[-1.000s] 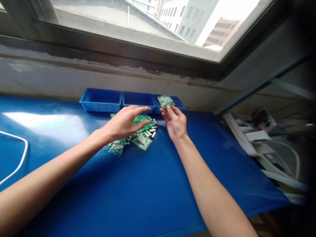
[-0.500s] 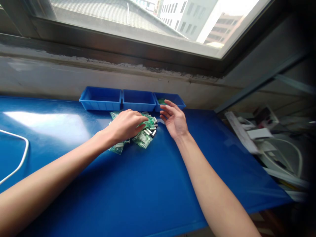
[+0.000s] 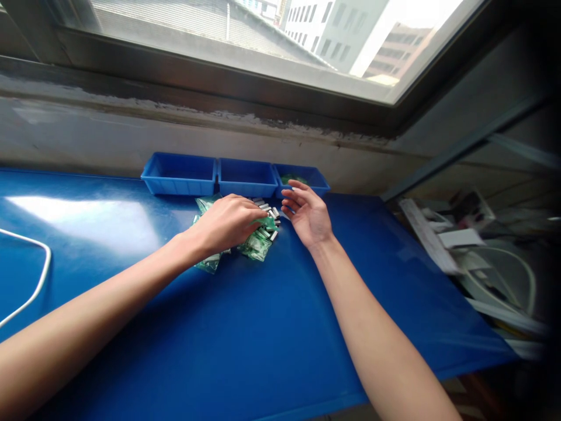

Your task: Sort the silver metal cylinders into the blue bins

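Observation:
My left hand (image 3: 232, 219) reaches over a pile on the blue table, its thumb and fingers closed on a small green plastic bag (image 3: 268, 223). Under and around it lie more green-tinted clear bags (image 3: 255, 245) and several small white-and-black blocks (image 3: 274, 211), partly hidden by the hand. To the right of the pile my right hand (image 3: 309, 216) hovers palm inward with its fingers apart and nothing in them. Just behind its fingertips stands the right-hand blue bin (image 3: 315, 174), with some green bags (image 3: 293, 178) inside.
Two more blue bins, a left one (image 3: 179, 186) and a middle one (image 3: 248, 188), stand in the same row by the wall under the window. A white cable (image 3: 46, 263) curves over the table (image 3: 245, 339) at left. Clutter with white boxes (image 3: 460, 238) lies beyond the right edge.
My left hand has shifted slightly right and its fingers have closed on a green bag. My right hand has barely moved.

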The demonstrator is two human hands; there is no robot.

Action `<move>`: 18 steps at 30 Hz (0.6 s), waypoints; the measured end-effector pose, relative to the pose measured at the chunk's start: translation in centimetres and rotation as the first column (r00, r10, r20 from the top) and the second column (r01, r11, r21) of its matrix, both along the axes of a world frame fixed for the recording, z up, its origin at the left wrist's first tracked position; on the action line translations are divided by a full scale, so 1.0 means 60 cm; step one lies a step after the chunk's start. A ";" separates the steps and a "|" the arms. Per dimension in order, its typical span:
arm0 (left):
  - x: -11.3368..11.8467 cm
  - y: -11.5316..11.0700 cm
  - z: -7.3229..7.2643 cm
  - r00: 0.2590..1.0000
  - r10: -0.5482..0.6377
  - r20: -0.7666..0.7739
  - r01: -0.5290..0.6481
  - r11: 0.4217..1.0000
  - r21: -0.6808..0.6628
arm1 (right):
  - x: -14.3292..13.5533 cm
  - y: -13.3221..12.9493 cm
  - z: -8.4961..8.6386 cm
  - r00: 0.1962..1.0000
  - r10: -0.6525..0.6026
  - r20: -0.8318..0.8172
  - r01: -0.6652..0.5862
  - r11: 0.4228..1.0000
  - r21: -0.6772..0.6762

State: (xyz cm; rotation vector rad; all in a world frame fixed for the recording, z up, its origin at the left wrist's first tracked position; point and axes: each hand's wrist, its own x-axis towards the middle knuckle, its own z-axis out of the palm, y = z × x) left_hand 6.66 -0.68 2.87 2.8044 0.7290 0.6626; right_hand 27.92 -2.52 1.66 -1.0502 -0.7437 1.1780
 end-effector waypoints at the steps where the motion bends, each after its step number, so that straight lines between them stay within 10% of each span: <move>1: 0.000 0.000 0.001 0.999 0.005 0.034 -0.004 0.999 -0.036 | 0.000 0.000 0.000 1.000 0.000 0.003 0.000 1.000 0.001; 9: -0.001 0.006 0.012 0.843 0.261 0.470 -0.038 0.901 -0.432 | -0.016 -0.005 0.001 0.978 0.068 0.197 -0.091 0.990 0.111; 18: -0.005 0.010 0.017 0.702 0.444 0.557 0.116 0.700 -0.705 | -0.027 -0.016 -0.001 0.906 0.266 0.329 -0.315 0.943 0.107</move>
